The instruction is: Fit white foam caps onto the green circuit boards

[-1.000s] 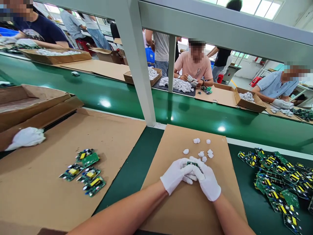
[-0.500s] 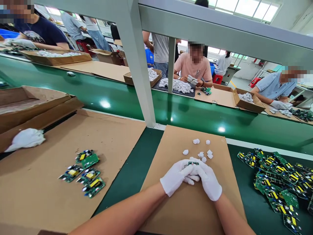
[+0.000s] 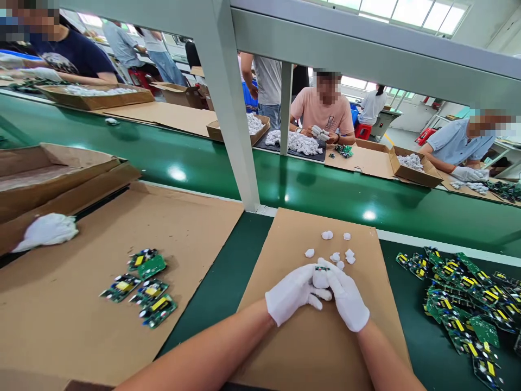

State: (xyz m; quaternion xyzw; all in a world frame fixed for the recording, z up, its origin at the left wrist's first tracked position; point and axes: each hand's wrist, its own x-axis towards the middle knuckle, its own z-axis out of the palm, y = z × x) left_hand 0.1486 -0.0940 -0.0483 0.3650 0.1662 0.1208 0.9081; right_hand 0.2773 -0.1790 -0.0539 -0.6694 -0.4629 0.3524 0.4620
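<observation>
Seen from the head camera, a small green circuit board is pinched between both white-gloved hands, together with a white plastic shell pressed beneath it. Only a thin edge of the board is visible above the fingertips; its long axis appears to run left to right across the view, though most of it is hidden by the gloves. The left hand is brought in from the lower left, fingers curled closed around the shell, its forearm stretched diagonally over the cardboard sheet. The right hand is angled inward from the lower right, fingers bent and closed over the same piece, so that both sets of fingertips meet at the middle of the sheet. Just beyond the hands, loose white shells are scattered on the cardboard. A heap of green circuit boards is lying on the dark mat to the right, well apart from the hands. A smaller group of finished boards is laid on the larger cardboard sheet to the left, with a crumpled white glove farther left.
</observation>
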